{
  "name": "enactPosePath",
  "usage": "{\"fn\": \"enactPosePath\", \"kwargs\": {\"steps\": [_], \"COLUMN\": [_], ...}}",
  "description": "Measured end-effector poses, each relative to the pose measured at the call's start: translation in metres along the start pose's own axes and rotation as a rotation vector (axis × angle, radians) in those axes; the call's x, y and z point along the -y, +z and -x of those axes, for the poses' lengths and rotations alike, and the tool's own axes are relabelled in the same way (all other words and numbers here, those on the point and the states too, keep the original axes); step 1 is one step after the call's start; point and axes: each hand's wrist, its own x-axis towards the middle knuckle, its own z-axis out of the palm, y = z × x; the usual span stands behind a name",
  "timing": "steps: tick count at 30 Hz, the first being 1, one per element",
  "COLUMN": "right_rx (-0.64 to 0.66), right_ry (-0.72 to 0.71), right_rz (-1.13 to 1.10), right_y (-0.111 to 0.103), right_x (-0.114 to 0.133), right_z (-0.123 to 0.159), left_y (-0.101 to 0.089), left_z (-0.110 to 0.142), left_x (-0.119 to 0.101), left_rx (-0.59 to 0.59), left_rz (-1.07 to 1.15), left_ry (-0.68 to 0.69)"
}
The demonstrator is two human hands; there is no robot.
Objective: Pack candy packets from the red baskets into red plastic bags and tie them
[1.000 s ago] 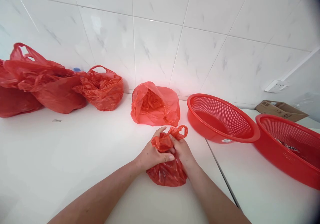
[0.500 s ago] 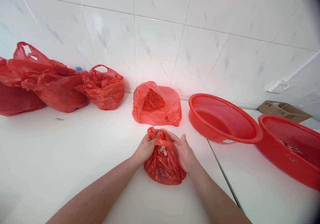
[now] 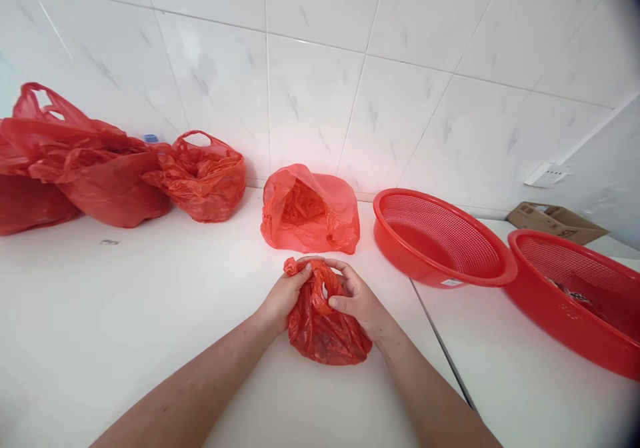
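Two hands are gripping one small red bag (image 3: 330, 338), which we are keeping on the bench (image 3: 150, 315), between our fingers and slightly nearer to us than their tips. With our left hand (image 3: 285, 298) we are pinching the gathered plastic, fingers narrow, while a twisted tuft (image 3: 291, 266) is poking out beyond the thumb. With our right hand (image 3: 363, 301) we are curling the fingers loosely around the bag's top, thumb lying near the handle hole (image 3: 325, 291). Half a second ago that thumb was pointing up, clear of the plastic; now we are resting it against the bag. Our left thumb is now showing over the bunched top. Just beyond our fingers, an open red bag (image 3: 340, 198) is lying unchanged. To their right, two red baskets (image 3: 410, 258) are standing, also unmoved; well to their left, three bulging red bags (image 3: 113, 191) are sitting as before.
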Motion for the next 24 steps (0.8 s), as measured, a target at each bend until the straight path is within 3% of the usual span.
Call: {"fn": "enactPosePath", "kwargs": {"steps": [6,12,19,24], "right_rx": [0.036,-0.167,-0.401,-0.400], "right_ry": [0.031,0.030,-0.037,-0.111], "right_rz": [-0.044,0.084,0.462,0.488], "right_y": [0.000,-0.003,-0.007,-0.005], "right_x": [0.000,-0.010,-0.026,-0.025], "right_z": [0.000,-0.005,-0.008,-0.008], "left_y": [-0.002,-0.003,0.007,0.005], "left_z": [-0.001,0.000,0.009,0.008], "left_x": [-0.001,0.000,0.003,0.003], "left_rx": [0.015,0.067,0.177,0.203], "left_rz": [0.018,-0.031,-0.202,-0.309], "left_ry": [0.004,-0.002,0.046,0.096]}}
